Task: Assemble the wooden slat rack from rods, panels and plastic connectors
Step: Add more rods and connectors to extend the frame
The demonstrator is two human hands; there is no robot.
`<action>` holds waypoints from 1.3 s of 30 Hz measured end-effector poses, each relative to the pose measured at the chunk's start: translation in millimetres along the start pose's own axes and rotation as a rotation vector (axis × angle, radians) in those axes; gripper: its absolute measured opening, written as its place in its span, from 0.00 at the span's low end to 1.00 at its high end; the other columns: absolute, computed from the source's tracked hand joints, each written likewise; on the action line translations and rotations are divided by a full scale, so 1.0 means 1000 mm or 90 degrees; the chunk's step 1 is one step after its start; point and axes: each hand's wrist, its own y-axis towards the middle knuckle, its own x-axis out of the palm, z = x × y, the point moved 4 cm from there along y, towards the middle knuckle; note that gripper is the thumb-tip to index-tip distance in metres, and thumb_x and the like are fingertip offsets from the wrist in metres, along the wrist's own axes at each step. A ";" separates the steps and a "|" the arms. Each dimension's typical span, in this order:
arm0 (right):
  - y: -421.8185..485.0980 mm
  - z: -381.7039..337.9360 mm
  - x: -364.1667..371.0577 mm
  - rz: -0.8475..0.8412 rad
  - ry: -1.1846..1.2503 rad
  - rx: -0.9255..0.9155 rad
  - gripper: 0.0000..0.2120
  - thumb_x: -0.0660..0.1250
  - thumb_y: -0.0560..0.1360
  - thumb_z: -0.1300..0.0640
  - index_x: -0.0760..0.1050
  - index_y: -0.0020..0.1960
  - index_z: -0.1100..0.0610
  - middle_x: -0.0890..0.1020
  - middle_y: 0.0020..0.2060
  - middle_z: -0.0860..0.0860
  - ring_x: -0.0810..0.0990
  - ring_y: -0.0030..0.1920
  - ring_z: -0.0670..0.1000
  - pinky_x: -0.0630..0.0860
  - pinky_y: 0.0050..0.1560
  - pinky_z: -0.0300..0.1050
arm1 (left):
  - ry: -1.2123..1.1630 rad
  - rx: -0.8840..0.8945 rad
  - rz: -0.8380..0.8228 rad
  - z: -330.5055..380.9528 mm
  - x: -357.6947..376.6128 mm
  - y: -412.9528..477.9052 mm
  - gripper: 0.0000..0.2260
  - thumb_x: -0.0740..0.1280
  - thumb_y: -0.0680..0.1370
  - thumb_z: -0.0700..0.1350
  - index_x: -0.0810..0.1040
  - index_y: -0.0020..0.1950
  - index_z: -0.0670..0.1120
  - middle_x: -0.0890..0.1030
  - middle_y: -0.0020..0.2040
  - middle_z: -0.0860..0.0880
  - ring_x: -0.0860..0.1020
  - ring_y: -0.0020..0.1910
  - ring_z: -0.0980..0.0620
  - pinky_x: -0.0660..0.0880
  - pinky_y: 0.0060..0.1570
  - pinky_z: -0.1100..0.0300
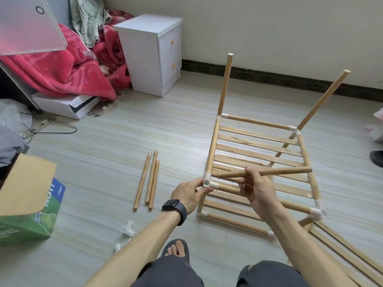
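- Rack [213, 146]: we see it part-built on the floor at 1 o'clock from the person, its slatted tier raised on short rods above a lower frame.
- Connector [207, 182]: the near-left corner piece of the rack, with an empty socket facing up.
- Left hand [188, 194]: thumb and fingertips pinch the connector and steady it.
- Right hand [258, 190]: fingers are curled round a rod [286, 171], which lies almost level across the slats, its left end just beside the connector.
- Risk, alignment: the rod lies flat while the socket opens upward. We judge that entering it at a slant could jam it or lever the connector off its rails.
- Risk, frame: the joints look push-fit. Hard downward pressure could splay the corner or shake loose the slats nearby, some of which already sit askew.
- Risk, uprights [225, 83]: two stand at the far corners, at 12 o'clock, with free, leaning tops. A jolt could twist them.
- Spare rods [150, 181]: three lie at 9 o'clock of the rack, apart from it.
- Loose connectors [127, 229]: at 7 o'clock, near the person's foot [176, 249].
- Loose slats [348, 257]: at 5 o'clock, against the rack's near-right corner, crowding the right arm.
- Box [29, 183] and cabinet [145, 59]: at 9 and 11 o'clock, well clear.
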 end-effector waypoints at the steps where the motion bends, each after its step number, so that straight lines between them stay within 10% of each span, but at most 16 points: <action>1: 0.000 0.000 0.002 -0.002 -0.017 -0.005 0.20 0.64 0.83 0.55 0.84 0.34 0.54 0.81 0.29 0.54 0.75 0.27 0.48 0.73 0.28 0.39 | 0.023 0.005 0.007 -0.001 0.000 0.000 0.14 0.63 0.77 0.66 0.78 0.57 0.61 0.79 0.38 0.58 0.78 0.40 0.55 0.73 0.36 0.60; 15: -0.010 -0.030 0.057 -0.084 -0.586 -0.344 0.15 0.66 0.81 0.46 0.81 0.39 0.50 0.84 0.30 0.42 0.83 0.32 0.43 0.74 0.35 0.34 | 0.061 0.023 0.011 -0.001 -0.001 0.000 0.16 0.59 0.79 0.66 0.77 0.62 0.63 0.83 0.40 0.51 0.81 0.37 0.51 0.80 0.41 0.52; 19: -0.016 -0.028 0.077 -0.146 -0.764 -0.428 0.16 0.66 0.81 0.45 0.81 0.39 0.52 0.83 0.31 0.43 0.82 0.33 0.46 0.79 0.41 0.49 | 0.096 0.035 0.002 -0.002 -0.003 -0.002 0.15 0.60 0.79 0.65 0.80 0.59 0.61 0.79 0.35 0.53 0.79 0.34 0.52 0.78 0.39 0.56; 32: -0.018 -0.020 0.088 -0.131 -0.814 -0.418 0.18 0.62 0.82 0.45 0.75 0.43 0.58 0.84 0.35 0.51 0.81 0.37 0.56 0.77 0.44 0.56 | 0.109 0.025 -0.068 0.007 -0.011 0.001 0.13 0.58 0.79 0.65 0.79 0.54 0.63 0.83 0.45 0.54 0.81 0.41 0.52 0.79 0.43 0.53; 39: -0.019 -0.022 0.067 -0.132 -0.837 -0.379 0.14 0.64 0.77 0.35 0.75 0.53 0.45 0.83 0.41 0.41 0.80 0.44 0.46 0.78 0.47 0.50 | -0.075 0.028 -0.040 0.028 -0.087 0.003 0.12 0.67 0.79 0.48 0.78 0.62 0.58 0.82 0.58 0.54 0.80 0.51 0.60 0.78 0.56 0.59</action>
